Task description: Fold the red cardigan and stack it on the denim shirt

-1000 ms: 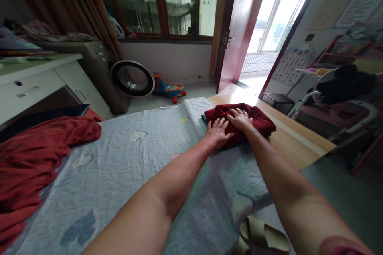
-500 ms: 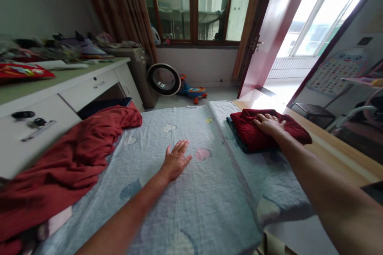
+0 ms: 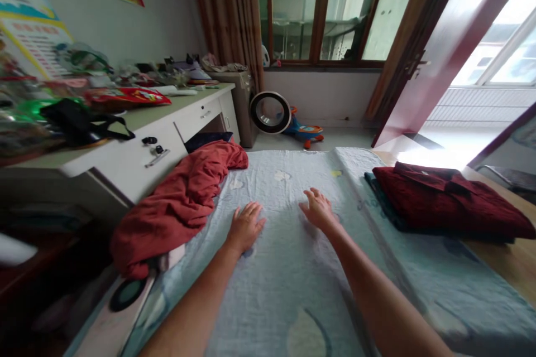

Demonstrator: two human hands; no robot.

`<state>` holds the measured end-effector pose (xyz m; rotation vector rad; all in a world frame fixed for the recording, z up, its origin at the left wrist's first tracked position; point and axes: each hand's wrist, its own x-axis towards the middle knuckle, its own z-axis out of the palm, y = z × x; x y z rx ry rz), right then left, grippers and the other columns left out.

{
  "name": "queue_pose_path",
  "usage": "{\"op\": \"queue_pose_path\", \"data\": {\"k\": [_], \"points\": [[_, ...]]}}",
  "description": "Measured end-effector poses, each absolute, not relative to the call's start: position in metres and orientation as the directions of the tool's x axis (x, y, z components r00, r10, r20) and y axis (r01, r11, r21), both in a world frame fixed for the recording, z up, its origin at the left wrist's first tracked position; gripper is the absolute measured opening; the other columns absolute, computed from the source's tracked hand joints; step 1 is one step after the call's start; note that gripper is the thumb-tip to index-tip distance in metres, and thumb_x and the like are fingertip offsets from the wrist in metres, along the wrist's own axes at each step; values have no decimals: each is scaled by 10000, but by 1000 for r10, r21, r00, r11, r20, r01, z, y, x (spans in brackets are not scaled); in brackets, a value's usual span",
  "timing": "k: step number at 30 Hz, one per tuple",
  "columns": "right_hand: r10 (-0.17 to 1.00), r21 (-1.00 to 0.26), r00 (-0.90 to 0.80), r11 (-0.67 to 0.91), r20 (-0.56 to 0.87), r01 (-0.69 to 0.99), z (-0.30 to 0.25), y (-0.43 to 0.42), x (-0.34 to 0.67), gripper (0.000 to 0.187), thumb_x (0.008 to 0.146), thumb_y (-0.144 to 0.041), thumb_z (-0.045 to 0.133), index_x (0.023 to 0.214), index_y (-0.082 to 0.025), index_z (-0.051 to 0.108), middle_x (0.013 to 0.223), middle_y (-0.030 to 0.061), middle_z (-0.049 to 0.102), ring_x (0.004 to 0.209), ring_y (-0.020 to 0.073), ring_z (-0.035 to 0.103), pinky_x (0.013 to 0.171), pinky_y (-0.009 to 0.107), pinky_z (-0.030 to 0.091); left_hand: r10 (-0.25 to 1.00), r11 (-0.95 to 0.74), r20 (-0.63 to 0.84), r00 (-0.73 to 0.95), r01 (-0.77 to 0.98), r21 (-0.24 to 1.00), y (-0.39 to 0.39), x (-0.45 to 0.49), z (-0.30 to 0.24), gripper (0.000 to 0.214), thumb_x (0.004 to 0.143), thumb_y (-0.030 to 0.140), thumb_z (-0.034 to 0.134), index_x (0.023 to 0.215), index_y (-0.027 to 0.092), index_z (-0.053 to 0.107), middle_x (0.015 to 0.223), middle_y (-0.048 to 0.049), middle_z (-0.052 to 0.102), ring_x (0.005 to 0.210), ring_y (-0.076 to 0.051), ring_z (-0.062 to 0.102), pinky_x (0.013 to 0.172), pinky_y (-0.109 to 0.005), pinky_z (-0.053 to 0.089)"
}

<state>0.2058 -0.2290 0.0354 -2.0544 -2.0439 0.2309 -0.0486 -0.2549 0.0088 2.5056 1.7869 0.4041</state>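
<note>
My left hand (image 3: 246, 227), fingers stretched out, is over the pale blue patterned sheet (image 3: 268, 301), touching it or just above. To its right my right hand (image 3: 319, 209) hovers a little above the same sheet, fingers apart and nothing in them. A crumpled red cloth garment (image 3: 184, 201) lies along the left edge of the sheet, nearest to my left hand. On the right a folded dark red garment (image 3: 452, 201) rests on top of a folded dark green cloth (image 3: 383, 201), apart from both hands.
A white desk (image 3: 146, 122) with a cluttered green top stands on the left. Beyond the sheet are a washing machine with its round door (image 3: 271, 112) open and a blue and orange ride-on toy (image 3: 305, 131). A dark red door (image 3: 422, 72) stands open at the right.
My right hand has left the folded dark red garment and moved left over the sheet. My left hand stays over the sheet, fingers still spread. The view has turned left.
</note>
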Motion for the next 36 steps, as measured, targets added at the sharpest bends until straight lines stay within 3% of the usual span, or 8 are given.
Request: {"op": "queue_pose_path", "data": {"k": [6,25,36], "points": [[993,-215,51,-27,109,976,12,-234,186,407,929,-423,430,1279,-248,543,1439,110,459,1337,292,364,1100,492,223,935,-339,184,304,917,210,-256,-50,9,407,944,382,456,1325,253,521,1456,-73,487,1377,-241,380,1138,-482,258],[990,-151,83,-65,114,986,9,-235,175,432,936,-411,396,1307,-225,514,1439,91,451,1332,276,344,1093,461,212,926,-359,206,315,904,232,-255,-59,5,421,929,386,481,1317,226,517,1450,-80,489,1365,-244,384,1134,-503,258],[988,-184,88,-64,126,981,12,-236,174,428,932,-400,403,1302,-222,521,1430,89,460,1321,277,365,1088,466,217,925,-355,227,304,904,238,-254,-60,2,411,918,383,505,1304,244,521,1439,-71,501,1357,-234,397,1133,-482,267]]}}
